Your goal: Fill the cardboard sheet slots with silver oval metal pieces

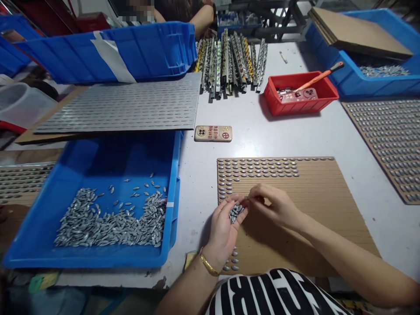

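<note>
My left hand (223, 225), a gold bracelet at its wrist, is cupped around a heap of small silver, pointed-oval metal pieces (235, 213). Close beside its fingertips, my right hand (274, 204) is closed in a pinch; whatever lies between its thumb and finger is too small to make out. Both hands are over a brown grooved board (315, 218). Rows of the same silver pieces (256, 166) lie along the board's top edge and down its left side. My left hand and forearm hide part of the left rows.
To the left stands a blue tray (173, 210) of loose silver pieces, with a filled board (124, 105) across its far end. Further back are a phone (213, 134), metal strips (229, 65) and a red bin (298, 107). Another filled board (390, 144) lies right. A person sits opposite.
</note>
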A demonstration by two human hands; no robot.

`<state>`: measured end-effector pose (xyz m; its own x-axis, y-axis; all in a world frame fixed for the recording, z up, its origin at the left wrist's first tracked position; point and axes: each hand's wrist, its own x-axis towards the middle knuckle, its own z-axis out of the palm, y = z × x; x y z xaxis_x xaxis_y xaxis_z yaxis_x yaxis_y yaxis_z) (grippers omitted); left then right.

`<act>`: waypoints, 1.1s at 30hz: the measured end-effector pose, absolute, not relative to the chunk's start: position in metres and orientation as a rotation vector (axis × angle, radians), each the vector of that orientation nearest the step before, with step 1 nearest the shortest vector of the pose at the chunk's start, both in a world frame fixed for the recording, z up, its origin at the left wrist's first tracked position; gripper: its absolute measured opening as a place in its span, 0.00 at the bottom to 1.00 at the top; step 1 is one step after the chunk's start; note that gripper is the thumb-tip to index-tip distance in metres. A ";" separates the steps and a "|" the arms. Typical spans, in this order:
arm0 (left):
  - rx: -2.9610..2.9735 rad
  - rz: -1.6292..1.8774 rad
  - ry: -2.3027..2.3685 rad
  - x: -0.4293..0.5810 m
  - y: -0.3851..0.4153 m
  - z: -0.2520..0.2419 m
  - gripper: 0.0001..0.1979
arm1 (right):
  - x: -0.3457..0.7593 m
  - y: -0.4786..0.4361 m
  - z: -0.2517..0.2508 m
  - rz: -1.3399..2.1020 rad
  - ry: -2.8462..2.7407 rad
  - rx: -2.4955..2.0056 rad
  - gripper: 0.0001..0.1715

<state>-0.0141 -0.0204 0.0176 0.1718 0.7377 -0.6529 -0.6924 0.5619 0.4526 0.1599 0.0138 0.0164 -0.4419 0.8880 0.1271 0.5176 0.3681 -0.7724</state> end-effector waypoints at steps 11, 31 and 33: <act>0.115 0.909 0.946 -0.015 -0.023 0.020 0.11 | 0.156 0.045 -0.041 0.485 -2.018 -1.429 0.11; -0.088 0.999 0.898 -0.017 -0.018 0.011 0.13 | 0.154 0.035 -0.010 0.590 -2.159 -1.278 0.13; -0.091 1.025 0.917 -0.016 -0.016 0.012 0.13 | 0.151 0.025 0.001 0.650 -2.261 -1.169 0.16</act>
